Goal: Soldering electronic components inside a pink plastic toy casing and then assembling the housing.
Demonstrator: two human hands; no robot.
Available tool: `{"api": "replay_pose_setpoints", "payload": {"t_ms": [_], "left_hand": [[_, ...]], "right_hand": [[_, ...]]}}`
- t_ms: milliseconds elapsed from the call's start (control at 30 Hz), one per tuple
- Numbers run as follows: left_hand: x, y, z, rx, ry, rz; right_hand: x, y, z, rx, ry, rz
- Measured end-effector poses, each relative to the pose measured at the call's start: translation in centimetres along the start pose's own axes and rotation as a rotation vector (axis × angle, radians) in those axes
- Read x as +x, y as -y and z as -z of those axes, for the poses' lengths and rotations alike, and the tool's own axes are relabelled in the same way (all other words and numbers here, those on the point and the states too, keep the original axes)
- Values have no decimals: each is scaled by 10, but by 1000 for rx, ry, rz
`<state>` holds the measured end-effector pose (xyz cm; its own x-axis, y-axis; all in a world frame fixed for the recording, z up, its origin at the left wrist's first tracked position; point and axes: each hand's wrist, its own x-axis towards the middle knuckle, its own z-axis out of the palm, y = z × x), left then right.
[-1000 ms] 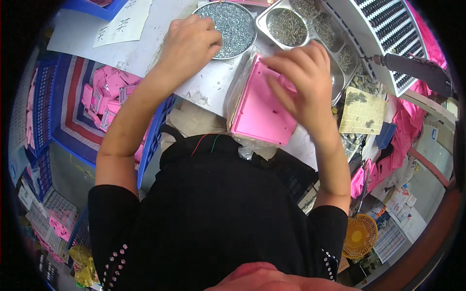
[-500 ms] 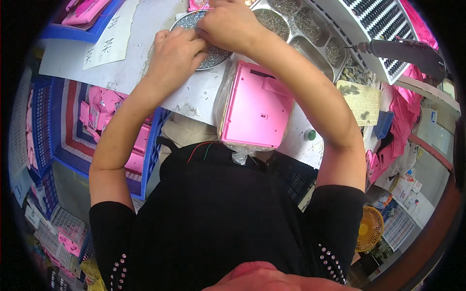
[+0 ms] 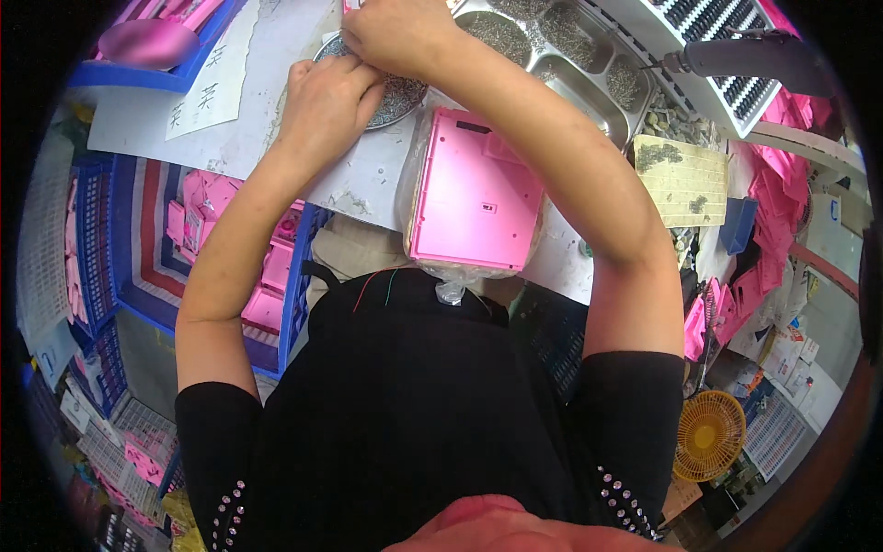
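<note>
Both hands are close together at the far edge of the view, over a round metal dish (image 3: 397, 109) of small grey metal parts. My left hand (image 3: 324, 103) has its fingers curled at the dish's left side; whatever they pinch is hidden. Just beyond it, my right hand (image 3: 397, 35) is also bent closed, its fingertips partly out of sight. A small bit of pink shows beside those fingertips. Nearer my body, a flat pink plastic panel (image 3: 478, 198) lies on a pad wrapped in clear plastic, below my right forearm.
Right of the dish stands a metal compartment tray (image 3: 589, 109) of small parts. Beyond it are an electric screwdriver (image 3: 759, 66) and a white rack (image 3: 722, 87) of black pieces. A yellow card (image 3: 682, 204) and blue bin (image 3: 737, 225) lie right. A blue crate (image 3: 292, 304) of pink parts sits left.
The view has shifted slightly, so the bench items appear a little further left and up. Both hands stay together at the dish, still curled. The pink panel stays on its pad.
</note>
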<state>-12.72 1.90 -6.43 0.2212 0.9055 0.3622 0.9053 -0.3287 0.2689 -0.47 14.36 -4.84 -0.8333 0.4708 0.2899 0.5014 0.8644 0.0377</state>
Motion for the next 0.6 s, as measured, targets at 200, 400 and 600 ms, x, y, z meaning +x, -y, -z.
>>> {"api": "replay_pose_setpoints", "payload": {"t_ms": [200, 400, 600], "left_hand": [[4, 3, 3, 37, 113, 73], [-3, -42, 19, -495, 196, -73], [9, -64, 23, -156, 241, -244]], "right_hand": [[-26, -6, 45, 119, 21, -237], [-149, -9, 128, 532, -122, -410], [-226, 25, 127, 331, -54, -438]]}}
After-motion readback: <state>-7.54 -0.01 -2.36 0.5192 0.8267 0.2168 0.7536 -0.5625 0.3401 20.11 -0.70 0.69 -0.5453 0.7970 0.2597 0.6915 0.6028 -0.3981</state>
